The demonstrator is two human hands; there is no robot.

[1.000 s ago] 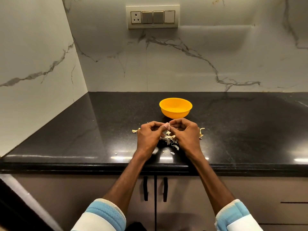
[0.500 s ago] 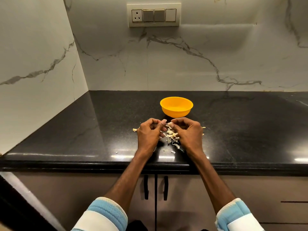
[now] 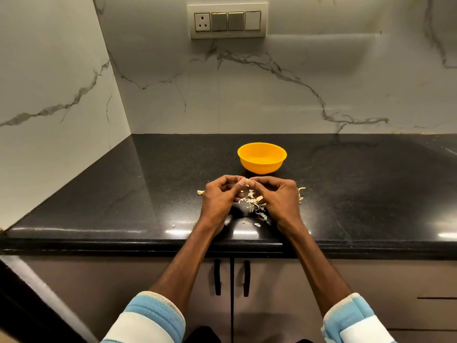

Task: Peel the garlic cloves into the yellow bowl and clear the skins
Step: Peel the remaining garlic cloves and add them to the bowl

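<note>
Black polished stone forms the table (image 3: 118, 194), with veined marble wall behind. At the left a stray skin scrap (image 3: 200, 192) lies just beside the left hand (image 3: 218, 198). Its curled fingertips pinch a small pale garlic clove (image 3: 244, 180), mostly hidden. Loose skins (image 3: 254, 205) lie heaped below. The yellow bowl (image 3: 262, 159) stands just beyond, its contents unclear. The right hand (image 3: 280, 198) pinches the same clove. Peeling looks under way. Next, the bared clove needs a short forward reach and drop over the bowl's rim.
</note>
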